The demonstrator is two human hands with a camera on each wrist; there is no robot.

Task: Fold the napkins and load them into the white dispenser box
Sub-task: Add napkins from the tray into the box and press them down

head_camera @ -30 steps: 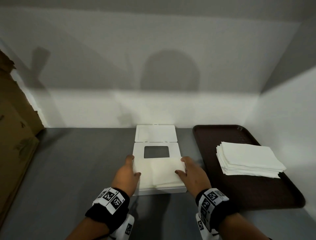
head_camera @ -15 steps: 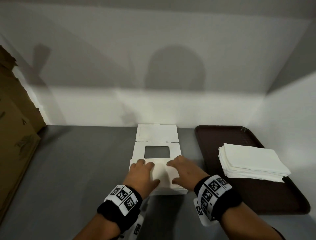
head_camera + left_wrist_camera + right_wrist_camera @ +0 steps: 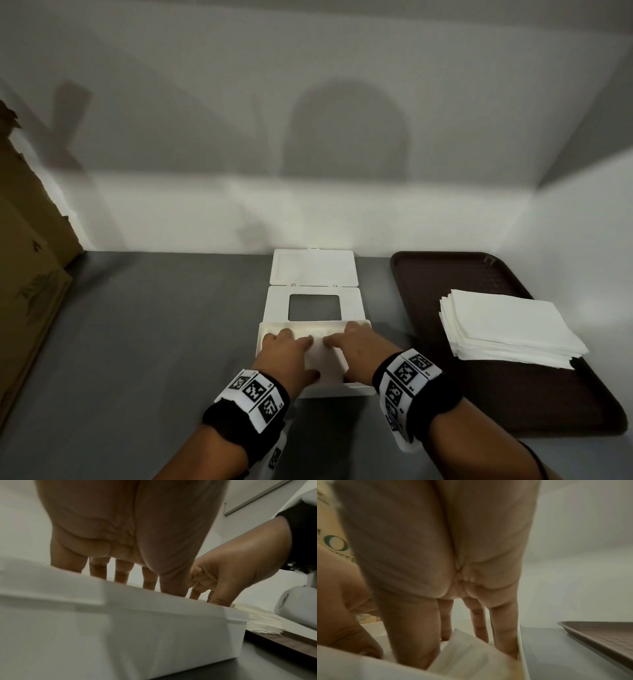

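The white dispenser box point(image 3: 261, 337) stands at mid-table, its windowed lid point(image 3: 349, 306) swung open toward the wall. A folded white napkin point(image 3: 325, 358) lies inside the box. My left hand point(image 3: 287, 349) and right hand point(image 3: 354, 344) lie side by side on it, fingers straight, pressing it down. In the left wrist view my left hand point(image 3: 120, 573) reaches past the box wall point(image 3: 137, 635). From the right wrist, my right hand point(image 3: 479, 623) has straight fingers on the napkin point(image 3: 471, 655). A stack of unfolded napkins point(image 3: 507, 329) sits to the right.
The napkin stack rests on a dark brown tray point(image 3: 445, 270) at the right, close to the side wall. Cardboard boxes point(image 3: 30, 274) lean at the left edge. Grey tabletop point(image 3: 154, 325) lies between the cardboard and the dispenser box.
Both hands have left the napkin's side edges and moved inward and forward onto its top. The napkin now sits lower in the box.
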